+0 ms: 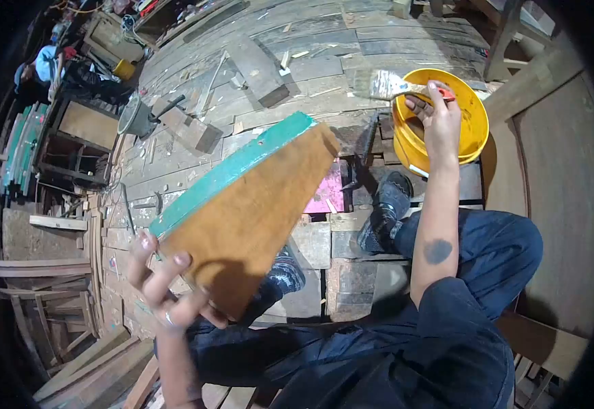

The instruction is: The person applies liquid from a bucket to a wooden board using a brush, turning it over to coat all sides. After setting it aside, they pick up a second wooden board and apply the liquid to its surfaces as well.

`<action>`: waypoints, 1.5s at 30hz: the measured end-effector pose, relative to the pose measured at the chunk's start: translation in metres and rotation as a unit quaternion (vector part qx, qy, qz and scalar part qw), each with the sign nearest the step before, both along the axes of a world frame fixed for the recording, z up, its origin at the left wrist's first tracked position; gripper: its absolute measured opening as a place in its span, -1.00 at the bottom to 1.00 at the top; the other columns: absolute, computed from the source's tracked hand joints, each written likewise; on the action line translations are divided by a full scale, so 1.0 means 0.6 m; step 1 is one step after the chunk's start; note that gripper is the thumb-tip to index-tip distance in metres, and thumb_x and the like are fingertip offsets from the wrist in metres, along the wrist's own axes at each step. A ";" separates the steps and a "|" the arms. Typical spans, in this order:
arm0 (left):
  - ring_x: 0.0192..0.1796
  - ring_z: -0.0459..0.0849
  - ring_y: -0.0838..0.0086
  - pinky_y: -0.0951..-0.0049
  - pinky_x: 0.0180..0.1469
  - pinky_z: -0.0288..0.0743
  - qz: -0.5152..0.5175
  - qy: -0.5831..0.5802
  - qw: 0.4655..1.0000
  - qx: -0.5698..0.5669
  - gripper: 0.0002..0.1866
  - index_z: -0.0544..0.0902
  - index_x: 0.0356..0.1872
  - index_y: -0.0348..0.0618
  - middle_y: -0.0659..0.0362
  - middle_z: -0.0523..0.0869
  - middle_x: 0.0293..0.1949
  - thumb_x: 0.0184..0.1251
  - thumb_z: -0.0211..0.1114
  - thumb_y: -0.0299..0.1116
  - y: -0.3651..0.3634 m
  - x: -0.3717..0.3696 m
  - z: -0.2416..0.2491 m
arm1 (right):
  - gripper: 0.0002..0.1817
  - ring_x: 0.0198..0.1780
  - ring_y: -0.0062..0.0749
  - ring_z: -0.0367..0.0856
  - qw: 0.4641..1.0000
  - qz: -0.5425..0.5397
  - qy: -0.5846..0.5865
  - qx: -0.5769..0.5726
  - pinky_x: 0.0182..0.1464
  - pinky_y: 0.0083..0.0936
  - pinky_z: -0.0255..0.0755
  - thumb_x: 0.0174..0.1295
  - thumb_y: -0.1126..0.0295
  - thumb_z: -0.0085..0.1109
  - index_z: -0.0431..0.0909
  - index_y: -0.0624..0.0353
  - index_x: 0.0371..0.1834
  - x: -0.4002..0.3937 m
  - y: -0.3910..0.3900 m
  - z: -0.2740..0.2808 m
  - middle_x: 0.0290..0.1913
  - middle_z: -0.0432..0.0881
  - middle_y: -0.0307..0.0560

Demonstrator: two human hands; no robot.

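Note:
A tapered wooden board (249,211) with a brown face and a green-painted edge (236,170) is tilted up in front of me. My left hand (171,283) grips its lower left end, fingers on the near edge. In my right hand (440,123) is a paintbrush (392,86), held by its red-tipped handle with the pale bristles pointing left. The brush and hand are over a yellow bucket (474,129), whose inner wall is stained; my hand and forearm hide part of it. Brush and board are apart.
A pink sheet (327,189) lies on the plank floor behind the board, near my shoes (385,208). Wood blocks (259,75) and chips are scattered ahead. A grey bucket (135,116) stands at left, above stacked timber (99,368). A wooden panel (559,184) borders the right.

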State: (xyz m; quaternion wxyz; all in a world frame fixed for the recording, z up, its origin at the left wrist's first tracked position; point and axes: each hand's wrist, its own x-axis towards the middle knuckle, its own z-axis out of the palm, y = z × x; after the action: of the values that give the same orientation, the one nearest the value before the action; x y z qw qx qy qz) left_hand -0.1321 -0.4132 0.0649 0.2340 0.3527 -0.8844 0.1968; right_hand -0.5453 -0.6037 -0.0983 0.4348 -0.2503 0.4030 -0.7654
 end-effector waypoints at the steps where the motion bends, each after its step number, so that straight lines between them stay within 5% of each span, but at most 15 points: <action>1: 0.23 0.43 0.02 -0.18 0.26 0.42 -0.029 -0.003 0.999 -0.023 -0.59 0.44 -0.26 0.16 0.16 0.51 0.03 0.17 0.26 0.21 -0.024 -0.004 0.006 | -0.76 -0.23 -0.27 0.71 1.000 -0.011 -0.006 -0.004 -0.15 -0.38 0.66 0.42 0.35 0.10 0.45 0.27 0.02 -0.008 0.005 0.003 -0.12 0.60 0.02; 4: 0.11 0.51 0.07 -0.12 0.14 0.51 -0.045 0.038 0.995 -0.085 -0.58 0.43 -0.18 0.04 0.12 0.49 -0.01 0.30 0.20 0.17 -0.109 0.007 -0.009 | -0.75 -0.22 -0.26 0.71 0.999 -0.033 -0.007 -0.014 -0.15 -0.38 0.67 0.42 0.34 0.10 0.45 0.28 0.02 -0.033 0.014 0.014 -0.13 0.62 0.02; 8: -0.09 0.53 0.26 0.21 0.06 0.48 -0.016 0.141 0.990 -0.010 -0.63 0.38 -0.09 -0.13 0.11 0.47 -0.13 0.49 0.13 -0.01 -0.153 -0.001 -0.019 | -0.74 -0.21 -0.25 0.71 0.998 -0.060 -0.009 -0.024 -0.14 -0.38 0.67 0.41 0.34 0.11 0.44 0.29 0.02 -0.073 0.017 0.008 -0.13 0.62 0.01; 10: -0.12 0.51 0.36 0.42 0.00 0.42 -0.006 0.312 0.949 0.041 -0.69 0.46 -0.06 -0.22 0.11 0.48 -0.16 0.50 0.17 -0.16 -0.155 -0.017 -0.023 | -0.73 -0.21 -0.25 0.71 0.997 -0.075 -0.015 -0.023 -0.16 -0.38 0.68 0.41 0.34 0.12 0.43 0.28 0.03 -0.079 0.016 0.008 -0.11 0.63 0.02; 14: -0.16 0.49 0.42 0.49 -0.05 0.39 0.095 0.193 0.977 0.010 -0.70 0.61 -0.08 -0.28 0.13 0.51 -0.22 0.49 0.20 -0.19 -0.139 -0.034 0.012 | -0.74 -0.28 -0.27 0.71 0.998 -0.066 -0.013 -0.015 -0.20 -0.40 0.68 0.40 0.35 0.14 0.47 0.29 0.01 -0.088 0.010 -0.008 -0.13 0.62 -0.01; 17: -0.17 0.50 0.42 0.48 -0.06 0.38 0.115 0.177 0.977 0.009 -0.73 0.62 -0.16 -0.30 0.14 0.52 -0.24 0.48 0.21 -0.23 -0.133 -0.028 0.018 | -0.74 -0.22 -0.34 0.70 0.985 -0.094 0.140 0.043 -0.17 -0.47 0.68 0.39 0.33 0.18 0.52 0.29 0.00 -0.108 -0.005 -0.023 -0.14 0.60 -0.04; 23: -0.24 0.56 0.43 0.44 -0.15 0.43 0.150 0.197 0.969 0.026 -0.82 0.64 -0.22 -0.26 0.15 0.56 -0.34 0.39 0.31 -0.33 -0.149 -0.031 0.043 | -0.72 -0.27 -0.32 0.71 0.858 -0.162 0.470 0.128 -0.22 -0.35 0.57 0.29 0.28 0.22 0.62 0.33 -0.19 -0.190 -0.070 -0.034 -0.31 0.69 0.03; 25: -0.20 0.54 0.48 0.53 -0.05 0.41 0.165 0.209 0.963 0.038 -0.80 0.62 -0.15 -0.29 0.17 0.58 -0.27 0.46 0.24 -0.32 -0.159 -0.031 0.043 | -0.71 -0.25 -0.32 0.71 0.852 -0.067 0.483 0.189 -0.17 -0.32 0.52 0.23 0.23 0.24 0.65 0.27 -0.20 -0.219 -0.105 -0.053 -0.35 0.71 0.08; 29: -0.24 0.57 0.43 0.44 -0.14 0.45 0.153 0.240 0.958 0.023 -0.84 0.64 -0.20 -0.24 0.15 0.58 -0.31 0.41 0.30 -0.35 -0.178 -0.017 0.036 | -0.72 -0.14 -0.10 0.73 0.683 0.053 0.690 0.234 -0.03 -0.28 0.55 0.13 0.27 0.30 0.73 0.05 -0.09 -0.234 -0.120 -0.085 -0.24 0.75 0.06; 35: -0.24 0.52 0.49 0.51 -0.11 0.41 0.161 0.244 0.953 0.084 -0.86 0.60 -0.20 -0.29 0.17 0.54 -0.32 0.46 0.21 -0.40 -0.158 0.023 0.024 | -0.69 -0.05 -0.12 0.71 0.587 0.092 0.738 0.320 0.06 -0.26 0.54 0.11 0.33 0.33 0.74 -0.06 -0.04 -0.240 -0.122 -0.137 -0.10 0.74 0.07; 45: -0.17 0.48 0.49 0.52 -0.01 0.37 0.167 0.219 0.955 0.111 -0.79 0.55 -0.15 -0.30 0.19 0.52 -0.25 0.50 0.18 -0.32 -0.129 0.042 0.009 | -0.69 -0.08 -0.15 0.72 0.560 0.171 0.745 0.321 -0.01 -0.30 0.56 0.07 0.28 0.44 0.74 -0.02 -0.08 -0.244 -0.112 -0.172 -0.18 0.75 -0.02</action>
State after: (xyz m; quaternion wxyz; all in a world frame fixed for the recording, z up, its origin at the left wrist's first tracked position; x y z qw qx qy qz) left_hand -0.1068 -0.4908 0.0706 0.3454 0.5534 -0.7562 0.0510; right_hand -0.6919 -0.6712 -0.2015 0.1546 -0.6396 0.7520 -0.0386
